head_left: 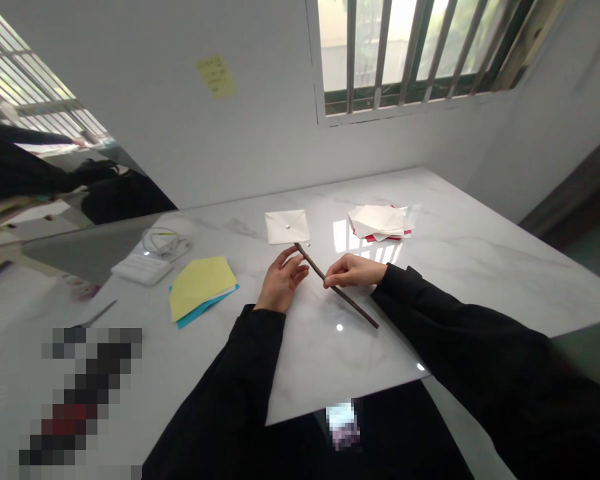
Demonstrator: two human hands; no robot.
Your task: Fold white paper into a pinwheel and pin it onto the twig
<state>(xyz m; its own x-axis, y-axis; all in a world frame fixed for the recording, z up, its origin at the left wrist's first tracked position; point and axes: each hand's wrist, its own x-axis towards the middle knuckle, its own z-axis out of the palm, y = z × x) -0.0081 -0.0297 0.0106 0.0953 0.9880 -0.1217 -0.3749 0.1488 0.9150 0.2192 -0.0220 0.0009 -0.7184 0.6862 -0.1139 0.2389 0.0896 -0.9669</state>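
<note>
A thin dark brown stick (353, 303) slants above the white marbled table, its far end close to an envelope. My right hand (354, 271) pinches it near the middle between thumb and fingertips. At the stick's upper end, my left hand (281, 280) has its index finger and thumb around the tip, with the other fingers loosely curled. Just beyond that tip lies a closed white envelope (286, 230) with a small round fastening at its centre.
White and red envelopes (379, 222) are piled at the back right. On the left are yellow and blue paper sheets (203, 287), a white box-like device (143, 268) and a coiled cable (165, 241). A yellow note (217, 77) hangs on the wall. A person's dark sleeve (25, 135) shows far left.
</note>
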